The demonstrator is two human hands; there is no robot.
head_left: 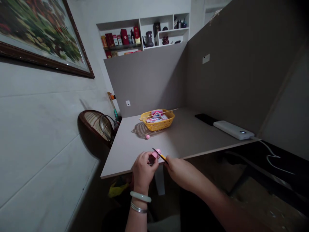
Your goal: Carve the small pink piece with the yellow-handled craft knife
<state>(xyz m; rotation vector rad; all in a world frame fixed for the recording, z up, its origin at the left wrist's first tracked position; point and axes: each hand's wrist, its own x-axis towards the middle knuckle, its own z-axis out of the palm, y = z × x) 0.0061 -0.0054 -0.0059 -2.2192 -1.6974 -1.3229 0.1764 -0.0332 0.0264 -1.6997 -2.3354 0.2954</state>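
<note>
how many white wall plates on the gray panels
2: one plate low on the back panel, left of the yellow basket; another plate higher on the right panel. More may be hidden.

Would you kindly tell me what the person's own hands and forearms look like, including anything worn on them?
The left hand is ungloved; its wrist wears a thick, smooth, pale greenish bangle and a slimmer silvery banded bracelet. The right hand is ungloved, with no jewellery visible. No sleeves show.
</note>
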